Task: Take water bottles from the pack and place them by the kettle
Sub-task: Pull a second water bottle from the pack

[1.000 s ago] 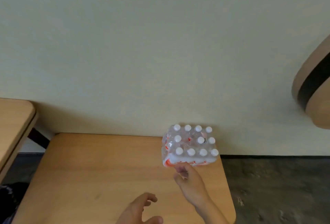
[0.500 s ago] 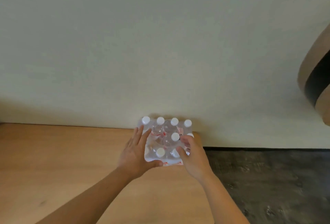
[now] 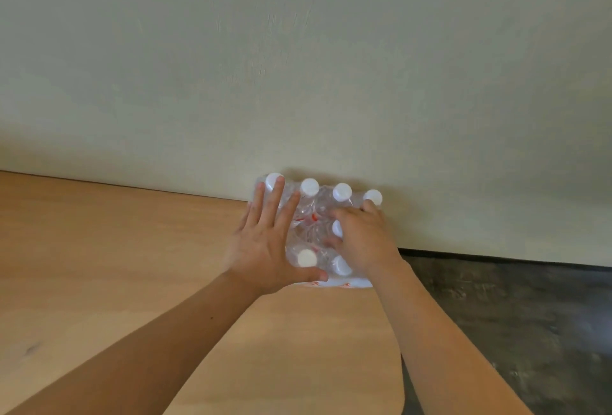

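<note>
A shrink-wrapped pack of water bottles (image 3: 313,214) with white caps stands on the wooden table (image 3: 132,265), at its far right corner against the wall. My left hand (image 3: 265,245) lies flat on the pack's left side, fingers spread, thumb along the front edge. My right hand (image 3: 362,235) is on the pack's right half, fingers curled into the wrap around a white-capped bottle (image 3: 337,228). Whether it grips that bottle firmly is unclear. No kettle is in view.
A pale wall (image 3: 298,67) rises directly behind the table. The table's rounded right edge (image 3: 399,365) drops to a dark floor (image 3: 513,332) on the right.
Both hands came forward onto the pack; the left went from hovering low to flat on the left side, and the right slid onto the top. The view moved closer.
</note>
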Motion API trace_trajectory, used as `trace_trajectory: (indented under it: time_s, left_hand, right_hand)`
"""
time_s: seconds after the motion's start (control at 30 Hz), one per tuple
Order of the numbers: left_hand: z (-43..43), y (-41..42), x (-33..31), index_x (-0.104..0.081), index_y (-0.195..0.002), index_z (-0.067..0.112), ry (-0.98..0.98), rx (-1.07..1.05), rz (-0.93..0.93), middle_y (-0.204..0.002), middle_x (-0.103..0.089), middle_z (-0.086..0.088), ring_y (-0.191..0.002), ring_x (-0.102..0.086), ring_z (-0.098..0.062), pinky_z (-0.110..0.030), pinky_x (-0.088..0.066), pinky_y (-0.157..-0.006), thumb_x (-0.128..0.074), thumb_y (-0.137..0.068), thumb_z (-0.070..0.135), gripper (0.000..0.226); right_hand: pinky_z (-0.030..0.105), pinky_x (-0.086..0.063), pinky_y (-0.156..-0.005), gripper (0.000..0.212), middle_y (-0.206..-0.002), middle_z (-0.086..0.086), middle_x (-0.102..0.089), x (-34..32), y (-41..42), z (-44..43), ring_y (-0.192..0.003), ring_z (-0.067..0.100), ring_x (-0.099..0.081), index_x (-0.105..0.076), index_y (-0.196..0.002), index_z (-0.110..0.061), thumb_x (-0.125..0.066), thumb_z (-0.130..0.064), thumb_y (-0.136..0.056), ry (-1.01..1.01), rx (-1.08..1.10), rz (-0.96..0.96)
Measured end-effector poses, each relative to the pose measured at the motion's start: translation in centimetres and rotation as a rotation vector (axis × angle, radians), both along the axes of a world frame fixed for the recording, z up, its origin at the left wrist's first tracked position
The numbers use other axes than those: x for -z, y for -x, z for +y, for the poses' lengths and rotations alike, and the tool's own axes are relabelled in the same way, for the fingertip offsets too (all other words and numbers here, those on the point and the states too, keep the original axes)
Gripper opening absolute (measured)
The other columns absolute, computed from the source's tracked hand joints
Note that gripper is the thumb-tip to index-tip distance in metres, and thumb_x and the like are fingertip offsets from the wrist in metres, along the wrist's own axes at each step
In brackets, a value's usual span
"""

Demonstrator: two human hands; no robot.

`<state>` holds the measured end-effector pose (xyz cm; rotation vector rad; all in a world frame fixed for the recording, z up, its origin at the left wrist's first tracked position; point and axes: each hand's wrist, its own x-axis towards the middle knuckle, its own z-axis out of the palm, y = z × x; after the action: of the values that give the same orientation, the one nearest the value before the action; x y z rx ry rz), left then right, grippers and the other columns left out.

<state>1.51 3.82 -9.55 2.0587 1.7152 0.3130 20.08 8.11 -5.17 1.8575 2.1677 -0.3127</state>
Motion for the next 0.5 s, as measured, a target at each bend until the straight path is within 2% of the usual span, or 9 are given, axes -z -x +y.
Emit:
trace_trajectory:
  time_s: [0.1, 0.23, 0.33, 0.43, 0.5]
  left_hand:
    - [0.0, 0.0, -0.3, 0.01, -0.16, 0.027, 0.027, 0.003, 0.017, -0.163, 0.034, 0.004, -0.148, 0.035, -0.02, -0.041, -0.003, -0.123, -0.028, -0.044, 0.106, 0.145]
    - [0.0, 0.0, -0.5, 0.017, -0.158, 0.028, 0.044, 0.013, 0.037, -0.16, 0.04, 0.005, -0.145, 0.039, -0.02, -0.04, 0.0, -0.123, -0.027, -0.045, 0.106, 0.144]
    - [-0.1, 0.0, -0.6, 0.017, -0.158, 0.028, 0.048, 0.015, 0.041, -0.159, 0.041, 0.004, -0.144, 0.041, -0.02, -0.041, -0.001, -0.123, -0.029, -0.046, 0.105, 0.144]
    - [-0.1, 0.0, -0.7, 0.017, -0.158, 0.028, 0.059, 0.014, 0.038, -0.158, 0.042, 0.005, -0.144, 0.042, -0.019, -0.042, -0.002, -0.124, -0.029, -0.046, 0.105, 0.143]
    - [-0.1, 0.0, -0.8, 0.019, -0.157, 0.029, 0.068, 0.014, 0.041, -0.157, 0.044, 0.005, -0.144, 0.042, -0.02, -0.042, -0.001, -0.125, -0.029, -0.047, 0.105, 0.142]
  right_hand:
    - [0.04, -0.046, -0.091, 0.045, -0.112, -0.001, -0.069, 0.2, 0.4, 0.6, -0.11, 0.026, -0.048, -0.058, -0.127, -0.039, -0.07, -0.045, -0.084, 0.016, -0.038, -0.022]
    - [0.041, -0.055, -0.082, 0.042, -0.106, 0.003, -0.065, -0.3, 0.3, 0.7, -0.104, 0.026, -0.057, -0.059, -0.124, -0.041, -0.07, -0.039, -0.083, 0.012, -0.007, -0.051]
    - [0.038, -0.053, -0.08, 0.027, -0.097, 0.005, -0.068, -0.6, 0.5, 0.4, -0.102, 0.025, -0.057, -0.068, -0.114, -0.029, -0.069, -0.025, -0.087, -0.018, -0.047, -0.037]
    - [0.04, -0.056, -0.076, 0.022, -0.092, 0.002, -0.064, -1.6, 0.6, 0.1, -0.094, 0.024, -0.06, -0.07, -0.106, -0.033, -0.07, -0.031, -0.084, -0.029, -0.048, -0.012]
    - [0.041, -0.057, -0.074, 0.025, -0.097, 0.0, -0.06, -2.8, 0.6, 0.0, -0.092, 0.023, -0.06, -0.069, -0.107, -0.038, -0.069, -0.035, -0.082, -0.025, -0.042, 0.008]
